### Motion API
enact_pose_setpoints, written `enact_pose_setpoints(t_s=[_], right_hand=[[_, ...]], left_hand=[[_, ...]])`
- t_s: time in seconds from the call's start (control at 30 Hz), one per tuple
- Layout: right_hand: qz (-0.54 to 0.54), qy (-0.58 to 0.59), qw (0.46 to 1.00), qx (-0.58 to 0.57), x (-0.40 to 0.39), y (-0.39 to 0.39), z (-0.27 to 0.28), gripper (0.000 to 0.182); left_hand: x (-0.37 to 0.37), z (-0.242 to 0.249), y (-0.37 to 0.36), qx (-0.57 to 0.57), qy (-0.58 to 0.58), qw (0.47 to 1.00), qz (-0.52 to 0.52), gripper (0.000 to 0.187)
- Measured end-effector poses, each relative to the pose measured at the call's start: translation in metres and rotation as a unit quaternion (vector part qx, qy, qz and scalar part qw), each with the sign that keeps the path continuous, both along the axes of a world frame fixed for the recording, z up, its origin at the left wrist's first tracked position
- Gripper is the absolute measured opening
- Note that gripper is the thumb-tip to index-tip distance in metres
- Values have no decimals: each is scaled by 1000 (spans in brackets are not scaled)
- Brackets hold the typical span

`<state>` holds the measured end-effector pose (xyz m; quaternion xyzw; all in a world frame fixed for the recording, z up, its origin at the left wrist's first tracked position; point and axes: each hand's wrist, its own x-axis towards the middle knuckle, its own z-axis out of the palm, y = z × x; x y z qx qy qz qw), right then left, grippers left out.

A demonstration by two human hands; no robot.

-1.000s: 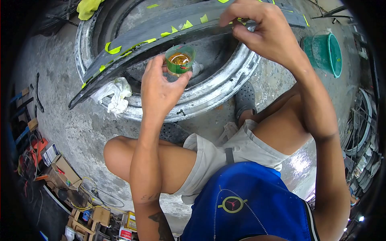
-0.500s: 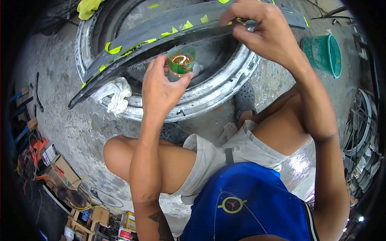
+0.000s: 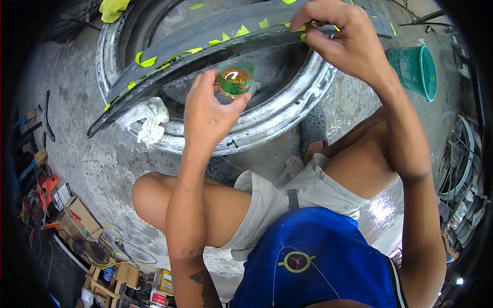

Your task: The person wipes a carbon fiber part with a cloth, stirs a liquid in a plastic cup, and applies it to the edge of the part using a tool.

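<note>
My left hand (image 3: 213,110) is wrapped round a clear green cup (image 3: 237,79) with amber liquid in it. Above and behind the cup lies a long dark curved panel (image 3: 179,65), its edge lined with pieces of yellow-green tape (image 3: 242,31). At the panel's right part, my right hand (image 3: 341,41) has its thumb and forefinger bent together close to the edge; whatever they pinch is hidden or too small to name. The panel rests across a large round grey ring (image 3: 267,123).
A crumpled white cloth (image 3: 150,120) hangs at the ring's lower left. To the right stands a green bucket (image 3: 422,72). A yellow-green cloth (image 3: 114,9) lies at the top left. Boxes (image 3: 84,218) and cables are at the lower left.
My right hand has shifted slightly right and down along the panel's edge. My left hand and the cup have moved a little to the right.
</note>
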<state>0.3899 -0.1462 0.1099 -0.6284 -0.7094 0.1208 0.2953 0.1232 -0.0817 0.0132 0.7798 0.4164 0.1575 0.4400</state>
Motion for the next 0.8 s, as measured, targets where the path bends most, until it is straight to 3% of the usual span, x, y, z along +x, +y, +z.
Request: enact_pose_setpoints(t_s=[0.8], right_hand=[[19, 58, 998, -6, -17, 16, -7, 19]], left_hand=[[-8, 3, 2, -11, 1, 1000, 5, 57]])
